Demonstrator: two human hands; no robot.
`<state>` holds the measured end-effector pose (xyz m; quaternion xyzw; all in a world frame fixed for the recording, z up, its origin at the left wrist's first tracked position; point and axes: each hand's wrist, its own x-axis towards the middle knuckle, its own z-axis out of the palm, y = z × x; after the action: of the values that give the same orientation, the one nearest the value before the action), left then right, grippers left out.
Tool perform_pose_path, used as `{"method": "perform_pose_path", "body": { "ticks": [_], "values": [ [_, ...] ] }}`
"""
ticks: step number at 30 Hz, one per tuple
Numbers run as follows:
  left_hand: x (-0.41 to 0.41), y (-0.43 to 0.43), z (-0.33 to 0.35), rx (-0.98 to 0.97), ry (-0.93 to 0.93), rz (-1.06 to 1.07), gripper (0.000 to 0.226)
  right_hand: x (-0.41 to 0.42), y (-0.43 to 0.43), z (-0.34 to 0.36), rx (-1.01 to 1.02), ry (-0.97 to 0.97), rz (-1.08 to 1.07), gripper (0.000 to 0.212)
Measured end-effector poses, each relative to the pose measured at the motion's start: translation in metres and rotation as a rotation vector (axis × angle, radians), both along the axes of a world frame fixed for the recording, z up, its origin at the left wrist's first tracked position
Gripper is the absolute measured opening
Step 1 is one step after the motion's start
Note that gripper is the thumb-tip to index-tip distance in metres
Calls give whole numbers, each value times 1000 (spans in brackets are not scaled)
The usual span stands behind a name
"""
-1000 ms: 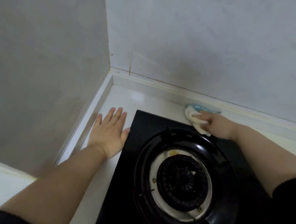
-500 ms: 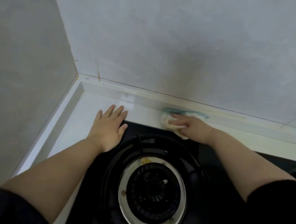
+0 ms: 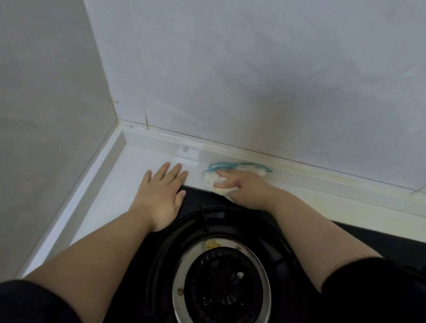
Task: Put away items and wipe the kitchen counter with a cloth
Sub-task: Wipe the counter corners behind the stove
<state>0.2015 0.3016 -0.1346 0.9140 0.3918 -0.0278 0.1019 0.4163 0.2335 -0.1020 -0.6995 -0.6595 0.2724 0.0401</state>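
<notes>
Behind stove [image 3: 225,289], bunched white cloth [image 3: 213,181], teal edging

White counter [image 3: 121,188], black stove [image 3: 361,236], crumpled cloth [image 3: 212,181]

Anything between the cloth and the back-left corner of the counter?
Yes: the left hand lies flat on the counter, fingers toward the back wall, directly between the cloth gripped by the right hand and that corner. Only a narrow bare band shows beyond its fingertips. Nothing else visible there.
</notes>
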Motion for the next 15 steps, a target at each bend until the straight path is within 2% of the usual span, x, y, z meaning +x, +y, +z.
{"method": "perform_pose_path", "body": {
  "ticks": [2, 4, 7, 9, 11, 13, 15],
  "values": [
    [-1, 1, 0, -2, 4, 0, 54, 16, -22, 2, 31, -12, -73, 40],
    [-1, 0, 1, -7, 6, -7, 54, 36, -52, 5, 56, -55, -240, 43],
    [-3, -1, 1, -8, 0, -8, 54, 49, -75, 14, -14, -198, -396, 38],
    [-2, -1, 0, 0, -7, -10, 54, 34, -64, 29, 23, -261, -374, 30],
    [-2, 1, -1, 3, -13, -13, 54, 4, -34, 41, 177, -232, -258, 29],
    [-2, 1, -2, 4, -14, -10, 54, -31, 2, 46, 320, -203, -146, 39],
    [-2, 1, -2, 2, -17, -9, 53, -59, 31, 43, 385, -270, -54, 48]
  ]
}}
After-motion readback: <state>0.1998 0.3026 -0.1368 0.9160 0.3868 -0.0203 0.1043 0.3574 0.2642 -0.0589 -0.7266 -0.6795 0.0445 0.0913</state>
